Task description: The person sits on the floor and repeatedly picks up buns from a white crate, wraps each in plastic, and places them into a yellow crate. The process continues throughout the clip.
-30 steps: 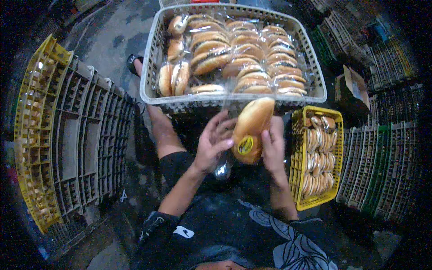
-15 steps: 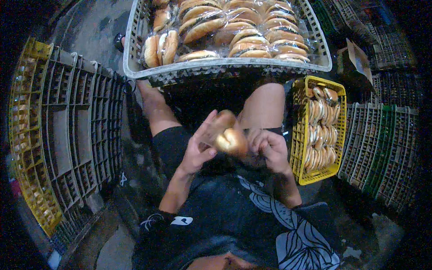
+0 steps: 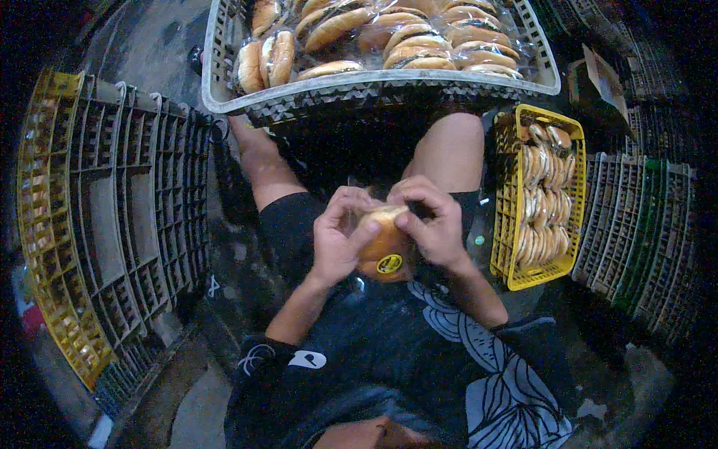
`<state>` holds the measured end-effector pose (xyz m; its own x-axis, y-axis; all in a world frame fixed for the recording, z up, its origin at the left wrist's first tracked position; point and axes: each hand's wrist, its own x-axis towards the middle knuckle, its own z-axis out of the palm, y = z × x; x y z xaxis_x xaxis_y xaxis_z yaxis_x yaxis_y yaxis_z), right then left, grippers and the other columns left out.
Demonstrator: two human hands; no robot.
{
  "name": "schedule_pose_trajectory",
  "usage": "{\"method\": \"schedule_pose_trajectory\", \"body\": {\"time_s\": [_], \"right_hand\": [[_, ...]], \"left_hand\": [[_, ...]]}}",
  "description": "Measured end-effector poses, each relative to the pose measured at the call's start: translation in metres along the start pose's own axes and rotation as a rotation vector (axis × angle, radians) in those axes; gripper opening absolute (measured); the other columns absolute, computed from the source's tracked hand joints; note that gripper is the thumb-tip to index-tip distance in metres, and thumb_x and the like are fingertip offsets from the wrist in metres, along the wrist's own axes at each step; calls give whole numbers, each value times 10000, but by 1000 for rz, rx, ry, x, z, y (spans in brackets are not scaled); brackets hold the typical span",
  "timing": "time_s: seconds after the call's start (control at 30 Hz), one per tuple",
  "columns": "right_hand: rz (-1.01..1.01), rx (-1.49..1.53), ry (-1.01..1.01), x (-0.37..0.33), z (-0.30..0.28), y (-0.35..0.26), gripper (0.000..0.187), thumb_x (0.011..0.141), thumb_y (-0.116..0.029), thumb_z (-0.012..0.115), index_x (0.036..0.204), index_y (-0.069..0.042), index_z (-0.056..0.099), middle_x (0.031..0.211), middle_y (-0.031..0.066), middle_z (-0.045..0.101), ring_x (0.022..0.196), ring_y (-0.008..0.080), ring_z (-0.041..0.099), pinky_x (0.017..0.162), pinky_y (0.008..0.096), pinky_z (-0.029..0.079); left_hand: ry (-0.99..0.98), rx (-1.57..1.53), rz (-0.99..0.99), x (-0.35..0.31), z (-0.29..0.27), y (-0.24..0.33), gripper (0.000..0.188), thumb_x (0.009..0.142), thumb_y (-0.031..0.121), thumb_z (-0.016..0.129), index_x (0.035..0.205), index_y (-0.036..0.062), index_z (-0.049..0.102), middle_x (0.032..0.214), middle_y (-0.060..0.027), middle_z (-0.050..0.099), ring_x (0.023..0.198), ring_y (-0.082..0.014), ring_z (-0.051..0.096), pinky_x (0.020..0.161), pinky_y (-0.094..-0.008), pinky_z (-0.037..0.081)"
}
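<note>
Over my lap, both hands hold a bagged bread bun (image 3: 384, 239) between them. The bun is golden brown, and a round yellow and black sticker shows on its near side. Clear plastic wraps it, bunched at the far end. My left hand (image 3: 340, 236) is closed on the bag's left side, thumb against the bun. On the other side, my right hand (image 3: 434, 221) pinches the wrapper near the bun's far edge, its thumb on top. Fingertips behind the bun are partly hidden. Ahead stands a grey-white crate (image 3: 389, 91) of filled buns in clear bags.
Beside my right knee, a yellow crate (image 3: 502, 213) holds rows of buns. Tall stacks of crates rise at my left (image 3: 116, 217) and at the far right (image 3: 636, 232). An open cardboard box (image 3: 602, 82) sits at the back right. My legs lie below the grey-white crate.
The bun, blurred and turning before, is now steady with its sticker showing. My right hand has come in from the right onto the wrapper, and my left hand's fingers have closed.
</note>
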<state>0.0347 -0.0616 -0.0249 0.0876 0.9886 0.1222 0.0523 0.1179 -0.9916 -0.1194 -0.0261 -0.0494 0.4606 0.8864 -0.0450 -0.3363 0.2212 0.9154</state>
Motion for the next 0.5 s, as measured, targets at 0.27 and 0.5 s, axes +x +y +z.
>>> {"method": "schedule_pose_trajectory", "body": {"time_s": [0.27,0.5], "right_hand": [[209,274,18,0,1,-10,171,781,-125,591,892,-3,544,779,18,544,767,117,509,722,244,402],[250,80,216,1,12,-16,89,775,-92,587,809,-17,552,782,55,556,714,148,543,659,245,436]], "left_hand": [[-160,-183,-412,24,2,23,116,729,37,624,813,2,552,881,-33,539,824,-119,517,761,-242,405],[159,161,-77,2,23,26,191,707,-16,613,885,4,548,846,-92,585,794,-173,580,696,-259,459]]}}
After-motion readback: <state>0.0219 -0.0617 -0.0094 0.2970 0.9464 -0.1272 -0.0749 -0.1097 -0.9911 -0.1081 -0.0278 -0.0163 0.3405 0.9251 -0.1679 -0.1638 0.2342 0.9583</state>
